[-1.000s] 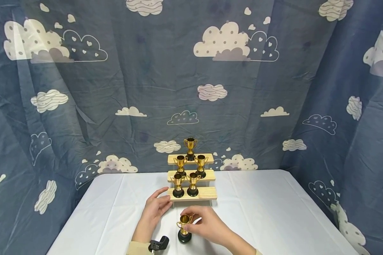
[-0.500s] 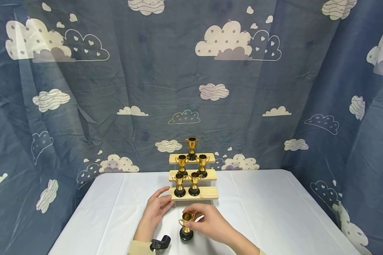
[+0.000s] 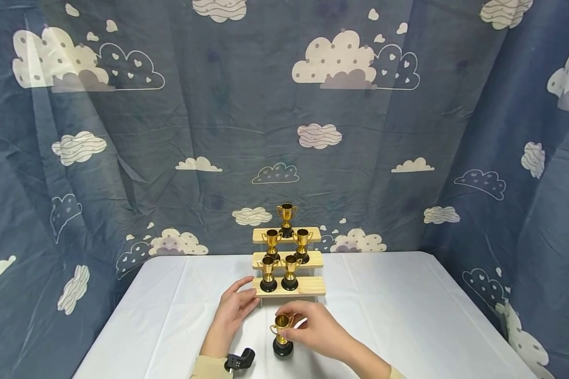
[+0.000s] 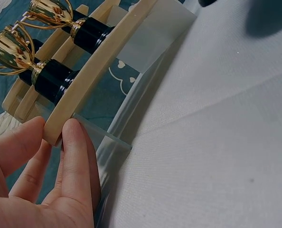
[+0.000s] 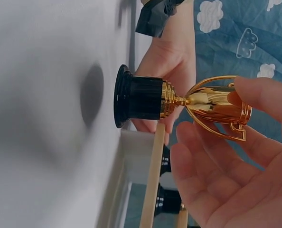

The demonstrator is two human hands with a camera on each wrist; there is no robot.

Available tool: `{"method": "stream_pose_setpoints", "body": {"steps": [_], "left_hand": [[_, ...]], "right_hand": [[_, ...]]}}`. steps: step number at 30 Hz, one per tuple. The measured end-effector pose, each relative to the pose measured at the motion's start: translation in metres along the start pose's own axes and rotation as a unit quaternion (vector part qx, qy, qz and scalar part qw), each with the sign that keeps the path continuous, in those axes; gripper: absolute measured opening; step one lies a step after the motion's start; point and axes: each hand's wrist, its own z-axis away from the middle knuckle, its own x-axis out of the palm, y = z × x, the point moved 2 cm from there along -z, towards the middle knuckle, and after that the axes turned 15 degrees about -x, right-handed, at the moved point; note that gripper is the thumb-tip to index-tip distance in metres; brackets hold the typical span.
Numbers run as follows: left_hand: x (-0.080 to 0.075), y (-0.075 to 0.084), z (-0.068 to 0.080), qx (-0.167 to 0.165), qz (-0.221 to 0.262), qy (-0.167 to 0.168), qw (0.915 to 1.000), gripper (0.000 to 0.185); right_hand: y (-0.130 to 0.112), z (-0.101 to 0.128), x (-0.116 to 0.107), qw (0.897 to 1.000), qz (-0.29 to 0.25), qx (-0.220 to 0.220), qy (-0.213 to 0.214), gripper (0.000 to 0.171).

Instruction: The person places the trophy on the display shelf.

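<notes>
Nearest the viewer: small gold-coloured plastic trophy cup with two loop handles on a round black base, standing on or just above the white-clothed counter, in front of the stand; the right wrist view shows a shadow beside the base, contact cannot be confirmed. Right hand holds it at the bowl, fingers curled about the rim and one handle, thumb side hidden. Judgement: light, hollow, rigid; glossy plating likely slippery; thin handles and narrow stem the weak points; black base carries most of the weight, so it tips easily if gripped high and let go crooked. Better hold is across the bowl or down at the base, not by a handle alone. Just beyond: left hand at the left end of the three-step pale wooden display stand, fingers straight, pressed against the end of the lowest plank and its clear side panel, steadying it. Lowest step carries two matching trophies, right portion bare; middle step two; top step one. Behind: blue cloud-print cloth backdrop.
</notes>
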Motion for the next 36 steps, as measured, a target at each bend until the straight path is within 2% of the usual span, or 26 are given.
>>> {"method": "stream_pose_setpoints", "body": {"steps": [9,21,36], "left_hand": [[0.001,0.001,-0.002,-0.004,0.001,0.014,0.9999,0.055],[-0.001,-0.001,-0.004,-0.012,0.003,0.025,0.9996,0.056],[0.001,-0.002,-0.004,-0.017,0.001,0.025,0.9996,0.056]], "right_hand": [[0.003,0.004,-0.016,1.0,0.02,0.001,0.01,0.026],[0.007,0.009,-0.034,0.999,0.032,0.027,0.027,0.025],[0.014,0.009,-0.055,0.996,0.06,0.041,0.048,0.027]]}}
